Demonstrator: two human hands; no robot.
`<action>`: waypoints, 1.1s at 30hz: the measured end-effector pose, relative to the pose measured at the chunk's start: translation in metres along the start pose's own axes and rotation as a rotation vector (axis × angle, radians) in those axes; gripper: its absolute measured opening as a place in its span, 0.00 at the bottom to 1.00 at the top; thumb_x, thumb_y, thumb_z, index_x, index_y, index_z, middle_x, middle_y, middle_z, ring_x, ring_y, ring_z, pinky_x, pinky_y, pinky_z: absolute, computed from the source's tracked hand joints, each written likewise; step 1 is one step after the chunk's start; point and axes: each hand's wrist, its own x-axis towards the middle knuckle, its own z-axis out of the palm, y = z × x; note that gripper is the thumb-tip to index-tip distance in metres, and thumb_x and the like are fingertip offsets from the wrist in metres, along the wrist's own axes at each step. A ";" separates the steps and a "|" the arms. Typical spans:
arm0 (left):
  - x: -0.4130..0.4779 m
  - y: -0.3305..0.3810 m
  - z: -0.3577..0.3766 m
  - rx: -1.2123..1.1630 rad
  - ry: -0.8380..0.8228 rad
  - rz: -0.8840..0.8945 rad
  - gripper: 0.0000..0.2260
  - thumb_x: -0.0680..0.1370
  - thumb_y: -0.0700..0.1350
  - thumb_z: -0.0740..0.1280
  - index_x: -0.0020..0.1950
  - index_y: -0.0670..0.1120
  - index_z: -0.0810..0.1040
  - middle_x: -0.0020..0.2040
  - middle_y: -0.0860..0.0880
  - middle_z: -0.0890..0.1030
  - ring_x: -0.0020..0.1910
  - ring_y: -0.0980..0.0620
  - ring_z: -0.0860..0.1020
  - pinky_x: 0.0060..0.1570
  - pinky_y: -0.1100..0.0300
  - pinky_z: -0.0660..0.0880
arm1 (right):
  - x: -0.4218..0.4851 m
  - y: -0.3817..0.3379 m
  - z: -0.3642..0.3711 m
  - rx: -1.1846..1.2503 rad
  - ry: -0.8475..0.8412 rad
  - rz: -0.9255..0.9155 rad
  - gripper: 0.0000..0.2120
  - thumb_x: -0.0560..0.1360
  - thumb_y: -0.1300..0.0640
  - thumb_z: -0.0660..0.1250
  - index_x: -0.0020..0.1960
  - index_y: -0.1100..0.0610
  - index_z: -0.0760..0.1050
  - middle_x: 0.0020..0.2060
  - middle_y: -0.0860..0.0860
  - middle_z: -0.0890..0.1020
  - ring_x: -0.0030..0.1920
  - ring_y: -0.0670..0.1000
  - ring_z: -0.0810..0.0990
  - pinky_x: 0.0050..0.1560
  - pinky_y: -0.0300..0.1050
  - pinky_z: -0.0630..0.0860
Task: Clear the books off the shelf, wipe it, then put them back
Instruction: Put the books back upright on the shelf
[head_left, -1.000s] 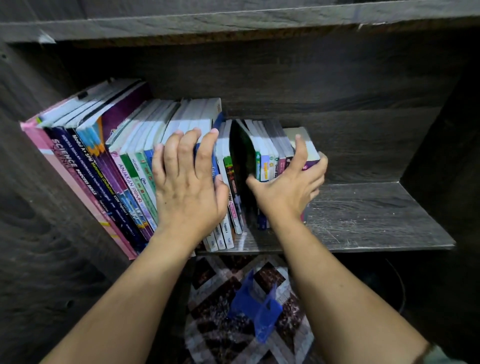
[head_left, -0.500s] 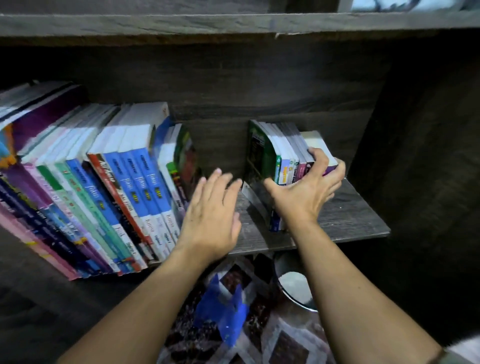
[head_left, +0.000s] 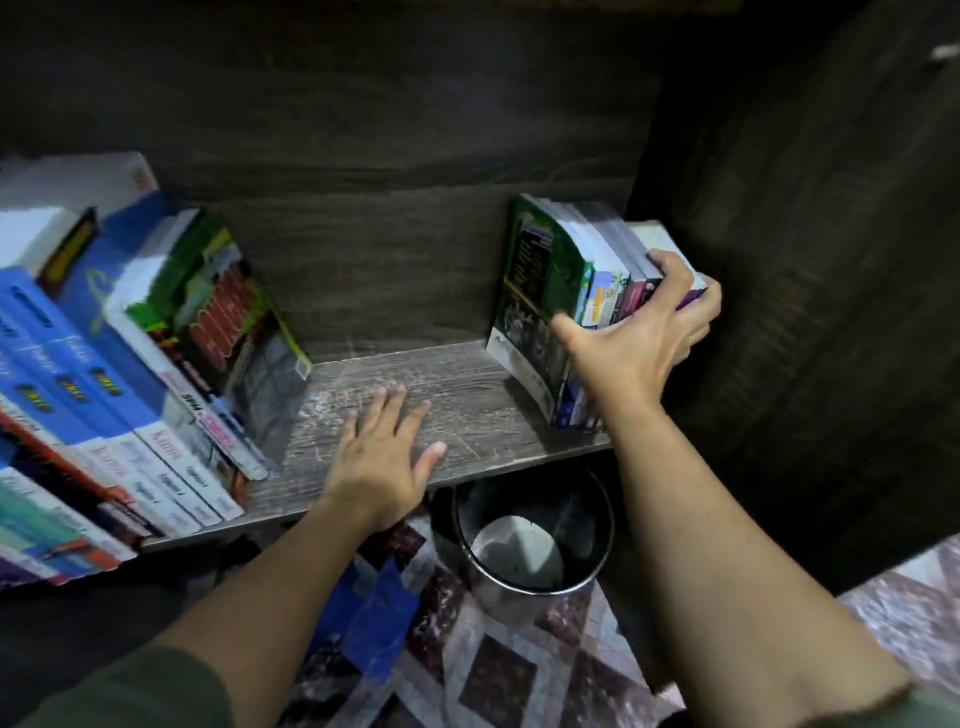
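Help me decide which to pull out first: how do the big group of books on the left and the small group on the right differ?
The left group holds many more books than the right group. The left group leans against the shelf's left side; the right group stands nearly upright. No hand touches the left group, while the right hand grips the right group; the left hand rests flat on the bare shelf between. Both sit on the same shelf, spines outward.

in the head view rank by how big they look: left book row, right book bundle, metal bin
1. left book row, clearly largest, though nearest the camera
2. right book bundle and metal bin look about alike; the bundle is partly hidden by the right hand, so unranked
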 end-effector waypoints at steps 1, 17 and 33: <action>0.000 0.000 0.002 -0.010 0.013 0.001 0.29 0.80 0.63 0.46 0.79 0.52 0.52 0.80 0.50 0.47 0.78 0.50 0.42 0.76 0.47 0.43 | 0.005 0.002 -0.002 0.000 0.010 0.013 0.44 0.55 0.45 0.76 0.67 0.46 0.61 0.70 0.57 0.55 0.66 0.61 0.61 0.67 0.61 0.64; -0.002 0.001 0.002 0.005 0.008 -0.031 0.29 0.79 0.64 0.43 0.79 0.55 0.50 0.80 0.51 0.47 0.78 0.51 0.44 0.76 0.48 0.42 | -0.008 0.004 -0.001 -0.176 0.193 -0.029 0.53 0.58 0.33 0.72 0.72 0.46 0.47 0.75 0.63 0.54 0.72 0.64 0.59 0.70 0.71 0.50; -0.013 0.001 -0.021 -0.032 -0.038 -0.011 0.27 0.81 0.62 0.51 0.78 0.54 0.54 0.79 0.49 0.53 0.78 0.48 0.47 0.76 0.50 0.45 | 0.004 -0.033 -0.014 -0.355 0.088 -0.219 0.31 0.65 0.44 0.73 0.67 0.47 0.69 0.73 0.53 0.65 0.74 0.59 0.57 0.71 0.69 0.45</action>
